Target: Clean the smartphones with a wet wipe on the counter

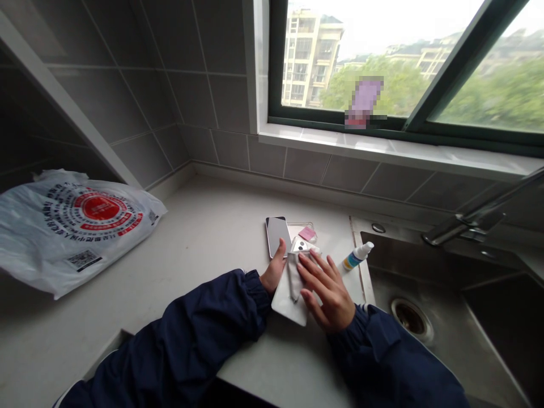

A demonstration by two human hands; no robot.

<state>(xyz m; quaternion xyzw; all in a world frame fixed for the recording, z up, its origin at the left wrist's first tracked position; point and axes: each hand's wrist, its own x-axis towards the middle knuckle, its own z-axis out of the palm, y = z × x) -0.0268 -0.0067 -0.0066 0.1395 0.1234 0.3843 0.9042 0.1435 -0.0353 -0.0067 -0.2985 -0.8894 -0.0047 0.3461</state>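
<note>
My left hand (274, 273) is closed on the left edge of a white phone (293, 313), thumb up along its side. The phone is tilted back-up, and its camera lenses show near the top. A light grey cloth (294, 277) lies on the phone's back. My right hand (327, 288) rests on the cloth with its fingers stretched out and apart, the fingertips on the cloth's upper right part. Just behind, a second phone (277, 232) lies on the counter beside a clear phone case (313, 228) and a small pink piece (306, 233).
A small white spray bottle (357, 256) stands near the steel sink (437, 294), right of my hands. The tap (461, 224) reaches over the sink. A white plastic bag (72, 226) sits on the counter (204, 238) at the left. A tiled wall and window are behind.
</note>
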